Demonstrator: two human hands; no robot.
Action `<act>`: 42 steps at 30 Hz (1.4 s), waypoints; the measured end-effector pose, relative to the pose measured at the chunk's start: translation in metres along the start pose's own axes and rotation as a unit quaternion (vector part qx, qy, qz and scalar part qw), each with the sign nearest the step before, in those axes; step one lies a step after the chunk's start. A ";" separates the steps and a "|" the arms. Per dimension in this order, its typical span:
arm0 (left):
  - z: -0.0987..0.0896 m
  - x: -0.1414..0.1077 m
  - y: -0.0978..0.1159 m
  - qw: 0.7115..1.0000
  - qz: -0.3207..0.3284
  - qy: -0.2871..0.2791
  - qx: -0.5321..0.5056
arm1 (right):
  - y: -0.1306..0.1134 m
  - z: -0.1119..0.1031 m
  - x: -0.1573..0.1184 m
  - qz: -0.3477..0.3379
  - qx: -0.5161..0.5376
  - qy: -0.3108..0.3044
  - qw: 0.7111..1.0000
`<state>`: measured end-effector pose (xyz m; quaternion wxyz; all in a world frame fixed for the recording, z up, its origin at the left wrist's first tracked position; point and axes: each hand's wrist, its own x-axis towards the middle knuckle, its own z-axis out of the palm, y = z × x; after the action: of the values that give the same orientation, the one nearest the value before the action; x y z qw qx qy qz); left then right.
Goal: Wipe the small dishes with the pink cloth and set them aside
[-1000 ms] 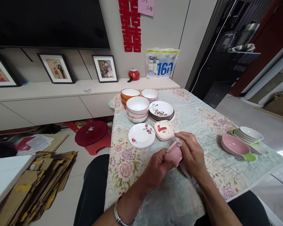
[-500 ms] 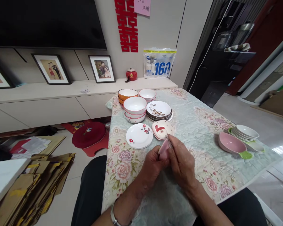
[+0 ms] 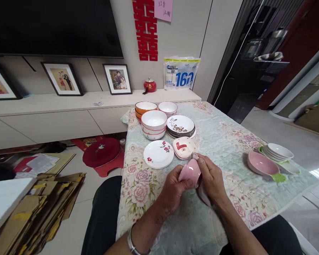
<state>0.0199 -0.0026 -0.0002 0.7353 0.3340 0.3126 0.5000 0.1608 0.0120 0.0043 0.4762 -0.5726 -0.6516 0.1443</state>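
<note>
Above the near part of the table, my left hand [image 3: 174,187] is closed on a small glossy pink bowl [image 3: 191,173], its thumb across the curved side. The bowl is tilted, and part of it is hidden by my fingers. My right hand [image 3: 212,179] is closed on a pale cloth [image 3: 204,195], pressing it against the bowl's right edge; one end hangs below the palm. Just beyond the hands lie squarish cream dishes [image 3: 191,146] with a red pattern. To their left is a low stack of white plates [image 3: 156,159] with red flowers.
White bowls with red rims [image 3: 154,127], orange bowls [image 3: 138,110] and brown-flowered plates [image 3: 180,124] stand at the back. Far right are a pink leaf-handled bowl [image 3: 262,164] and stacked pale bowls [image 3: 280,150]. A red stool [image 3: 103,156] is left of the floral tablecloth [image 3: 138,191].
The pink bowl has turned so more of its glossy side shows. My right hand has shifted slightly right and down, and the cloth hangs visibly below it. The view has shifted a little.
</note>
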 end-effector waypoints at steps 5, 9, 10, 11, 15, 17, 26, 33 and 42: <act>0.001 0.000 0.004 0.999 -0.002 0.006 -0.032 | -0.009 0.006 -0.010 -0.109 -0.026 0.003 0.994; 0.000 -0.001 0.006 0.999 0.004 -0.026 -0.038 | -0.017 0.004 -0.014 -0.215 -0.033 -0.044 0.975; 0.000 -0.001 0.007 0.999 0.001 -0.030 -0.038 | -0.017 0.003 -0.013 -0.222 -0.029 -0.057 0.973; 0.000 -0.001 0.007 0.999 -0.002 -0.031 -0.037 | -0.016 0.001 -0.011 -0.217 -0.020 -0.064 0.974; 0.000 -0.001 0.007 0.999 -0.013 -0.012 -0.032 | -0.003 -0.001 -0.002 -0.078 0.052 -0.047 0.994; 0.001 0.000 0.006 0.999 -0.012 0.001 -0.033 | 0.004 0.000 0.002 0.015 0.095 -0.036 0.995; 0.000 0.003 0.007 0.997 -0.010 0.004 -0.078 | -0.008 0.005 -0.011 -0.150 0.013 -0.033 0.988; -0.002 0.002 0.008 0.997 -0.023 0.002 -0.078 | -0.011 0.003 -0.008 -0.195 0.014 -0.071 0.978; -0.001 0.005 0.011 0.991 -0.018 0.063 -0.116 | 0.002 0.009 -0.005 0.010 0.111 -0.021 0.993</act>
<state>0.0151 0.0051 0.0072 0.7569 0.2082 0.3044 0.5396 0.1543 0.0109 -0.0036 0.5214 -0.5195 -0.6355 0.2332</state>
